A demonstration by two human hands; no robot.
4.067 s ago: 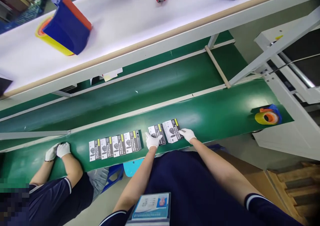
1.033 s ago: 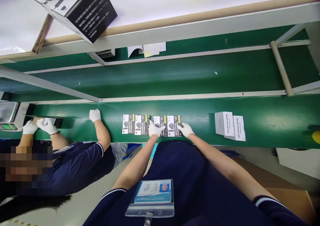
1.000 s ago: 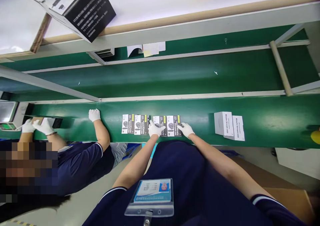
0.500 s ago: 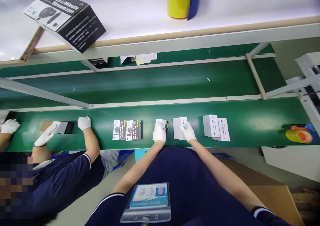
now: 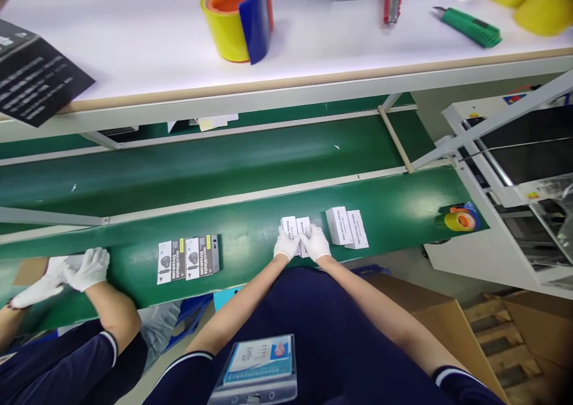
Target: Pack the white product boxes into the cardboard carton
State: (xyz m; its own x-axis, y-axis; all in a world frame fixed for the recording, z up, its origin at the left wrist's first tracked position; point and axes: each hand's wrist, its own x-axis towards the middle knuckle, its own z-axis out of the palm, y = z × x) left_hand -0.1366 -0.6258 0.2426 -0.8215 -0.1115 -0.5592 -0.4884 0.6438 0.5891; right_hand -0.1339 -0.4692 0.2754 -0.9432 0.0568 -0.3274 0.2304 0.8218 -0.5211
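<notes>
Both my hands wear white gloves and rest together on the near green conveyor belt [image 5: 403,202]. My left hand [image 5: 286,245] and my right hand [image 5: 316,243] each grip one of a pair of small boxes [image 5: 295,226], white sides up, pressed side by side. Just to the right lies another pair of white boxes [image 5: 347,228]. To the left, two boxes with printed faces up [image 5: 188,258] lie on the belt.
A co-worker's gloved hands [image 5: 85,267] work at the belt's left end. A yellow tape dispenser [image 5: 461,218] sits at the belt's right end. The white shelf above holds a yellow tape roll [image 5: 226,17], a green cutter [image 5: 470,27] and a red cutter [image 5: 391,2]. Cardboard box [image 5: 443,327] at lower right.
My hands turned two printed boxes white side up and brought them together into one pair. The view swung right; the remaining printed boxes drifted left along the belt.
</notes>
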